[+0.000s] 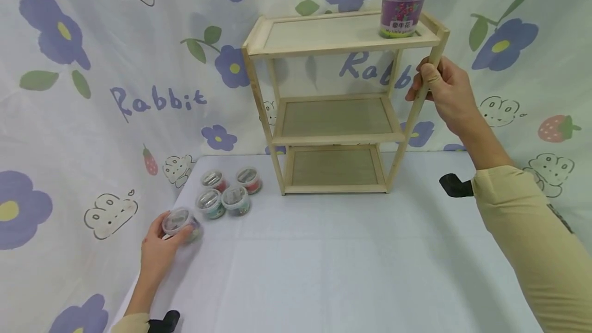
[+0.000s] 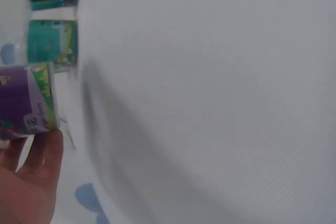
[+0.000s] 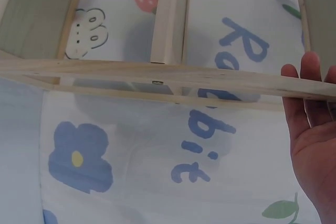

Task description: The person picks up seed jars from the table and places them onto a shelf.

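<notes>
1. looking down from the head view, the left hand (image 1: 159, 251) curls its fingers round a small purple-labelled tub (image 1: 181, 222) that sits on the white table (image 1: 324, 271), just nearer than four more small tubs (image 1: 228, 191) clustered beyond the fingertips. the right hand (image 1: 446, 94) wraps thumb and fingers round the front right post of the wooden shelf (image 1: 335, 107), just below the top tier, where a taller purple tub (image 1: 403, 8) stands close above that grip.
2. judging from this view, a pull or lean on the post could tilt the light shelf and send the taller purple tub off the top tier. the low sideways hold on the small tub could slip when it is lifted, or the knuckles could knock its neighbours.
3. in the left wrist view, the purple tub (image 2: 29, 103) lies right above the fingers (image 2: 44, 150), and a teal-labelled tub (image 2: 52, 43) sits just past it. the picture is blurred, the label is barely readable, and the tub and hand are cut off at the edge, so the thumb's hold cannot be seen.
4. in the right wrist view, the post (image 3: 168, 80) runs across the frame and passes over the fingers (image 3: 307, 98) at the right. only part of the palm shows, and the shelf's tiers and the top tub are out of frame.
</notes>
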Tool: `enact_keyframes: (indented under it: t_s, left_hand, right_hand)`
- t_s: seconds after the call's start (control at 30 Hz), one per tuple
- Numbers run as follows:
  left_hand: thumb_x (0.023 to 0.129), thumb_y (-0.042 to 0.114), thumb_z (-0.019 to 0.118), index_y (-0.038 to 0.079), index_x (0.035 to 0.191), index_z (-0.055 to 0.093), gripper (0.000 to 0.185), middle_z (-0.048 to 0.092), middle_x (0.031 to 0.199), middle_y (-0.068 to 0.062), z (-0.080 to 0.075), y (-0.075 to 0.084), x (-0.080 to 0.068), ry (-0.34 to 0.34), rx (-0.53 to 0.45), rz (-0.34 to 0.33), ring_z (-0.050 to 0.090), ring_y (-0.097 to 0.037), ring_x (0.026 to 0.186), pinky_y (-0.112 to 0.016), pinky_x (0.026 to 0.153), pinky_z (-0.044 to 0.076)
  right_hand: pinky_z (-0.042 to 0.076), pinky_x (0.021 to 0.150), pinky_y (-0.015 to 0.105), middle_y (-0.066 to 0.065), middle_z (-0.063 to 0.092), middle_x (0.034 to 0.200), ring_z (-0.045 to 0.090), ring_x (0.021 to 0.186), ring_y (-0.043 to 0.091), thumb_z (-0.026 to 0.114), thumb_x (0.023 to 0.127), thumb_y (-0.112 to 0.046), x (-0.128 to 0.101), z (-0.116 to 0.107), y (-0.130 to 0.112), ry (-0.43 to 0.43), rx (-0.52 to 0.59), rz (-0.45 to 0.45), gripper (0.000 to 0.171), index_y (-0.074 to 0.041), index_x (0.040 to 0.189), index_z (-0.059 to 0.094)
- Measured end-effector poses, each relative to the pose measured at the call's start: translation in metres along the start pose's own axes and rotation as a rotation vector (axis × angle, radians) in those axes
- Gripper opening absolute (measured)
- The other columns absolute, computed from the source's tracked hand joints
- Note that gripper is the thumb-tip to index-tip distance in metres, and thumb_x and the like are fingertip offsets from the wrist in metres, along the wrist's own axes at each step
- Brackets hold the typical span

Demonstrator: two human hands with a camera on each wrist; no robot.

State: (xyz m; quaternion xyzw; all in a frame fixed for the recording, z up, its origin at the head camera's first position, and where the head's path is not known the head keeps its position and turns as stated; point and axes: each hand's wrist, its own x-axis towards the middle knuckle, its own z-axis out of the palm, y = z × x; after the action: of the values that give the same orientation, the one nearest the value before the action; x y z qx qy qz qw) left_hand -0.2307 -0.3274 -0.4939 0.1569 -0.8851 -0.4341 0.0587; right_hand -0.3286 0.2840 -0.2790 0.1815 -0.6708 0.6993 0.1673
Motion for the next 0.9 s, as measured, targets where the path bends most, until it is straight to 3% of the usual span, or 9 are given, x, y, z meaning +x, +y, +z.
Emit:
enact_keyframes:
  t_s: [0.07,0.13,0.23,0.3,0.53,0.77,0.9]
  left_hand:
    - [0.09,0.046,0.07,0.014,0.157,0.025,0.087,0.036,0.156,-0.019,-0.006,0.005,0.001,0.021,0.0,0.009,0.037,-0.035,0.14,-0.044,0.109,0.037]
    - [0.091,0.044,0.069,0.013,0.157,0.025,0.085,0.036,0.156,-0.018,-0.012,0.013,0.001,0.04,-0.012,0.022,0.038,-0.036,0.14,-0.03,0.107,0.04]
    - [0.091,0.041,0.07,0.012,0.156,0.027,0.083,0.037,0.155,-0.018,-0.021,0.027,0.004,0.06,-0.021,0.058,0.039,-0.037,0.14,-0.007,0.092,0.038]
    - [0.092,0.041,0.069,0.012,0.155,0.028,0.081,0.038,0.155,-0.017,-0.025,0.037,0.006,0.059,-0.021,0.089,0.039,-0.037,0.14,-0.001,0.083,0.036]
    - [0.094,0.04,0.067,0.014,0.155,0.029,0.077,0.038,0.155,-0.018,-0.03,0.069,0.013,0.039,-0.004,0.193,0.041,-0.037,0.138,-0.003,0.084,0.041]
    - [0.094,0.04,0.066,0.017,0.155,0.03,0.075,0.039,0.154,-0.019,-0.031,0.1,0.017,0.032,-0.012,0.244,0.045,-0.04,0.134,-0.004,0.082,0.043]
    - [0.094,0.038,0.067,0.02,0.153,0.035,0.07,0.044,0.15,-0.018,-0.032,0.117,0.021,0.02,-0.025,0.306,0.053,-0.025,0.126,-0.004,0.08,0.044]
  right_hand:
    - [0.054,0.074,0.023,0.007,0.059,0.077,0.066,0.066,0.017,0.056,0.101,-0.023,0.0,0.0,-0.001,0.0,0.003,-0.001,0.02,-0.003,0.104,0.056]
    - [0.054,0.074,0.023,0.007,0.058,0.077,0.066,0.066,0.017,0.057,0.1,-0.023,0.001,0.001,-0.001,0.0,0.004,0.005,0.021,-0.003,0.104,0.056]
    - [0.054,0.074,0.024,0.008,0.058,0.077,0.066,0.066,0.017,0.057,0.1,-0.024,0.003,0.003,-0.002,-0.001,0.0,0.013,0.022,-0.003,0.105,0.056]
    - [0.054,0.073,0.024,0.008,0.058,0.077,0.066,0.066,0.017,0.057,0.1,-0.025,0.004,0.004,-0.003,0.001,-0.006,0.016,0.022,-0.003,0.105,0.056]
    - [0.055,0.071,0.024,0.008,0.057,0.077,0.067,0.065,0.017,0.057,0.1,-0.024,0.004,0.002,-0.002,0.005,0.009,0.014,0.021,-0.003,0.105,0.056]
    - [0.055,0.07,0.023,0.007,0.058,0.077,0.066,0.065,0.017,0.057,0.101,-0.023,0.001,-0.001,0.001,0.01,0.008,0.009,0.02,-0.003,0.104,0.056]
    - [0.055,0.07,0.023,0.007,0.058,0.077,0.067,0.065,0.017,0.057,0.1,-0.024,0.001,-0.001,0.001,0.012,0.008,0.005,0.02,-0.004,0.104,0.056]
